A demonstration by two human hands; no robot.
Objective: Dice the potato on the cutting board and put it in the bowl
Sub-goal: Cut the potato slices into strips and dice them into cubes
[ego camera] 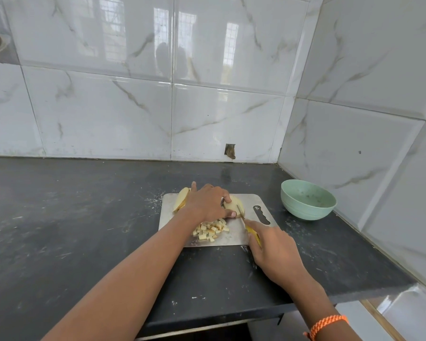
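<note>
Two hands over board edge

Cutting board brushed metal; bowl matt green plastic; countertop dark scuffed stone; wall tiles glossy.

arms: bare, no sleeves | right wrist: orange-and-white braided wristband | left wrist: nothing worn
</note>
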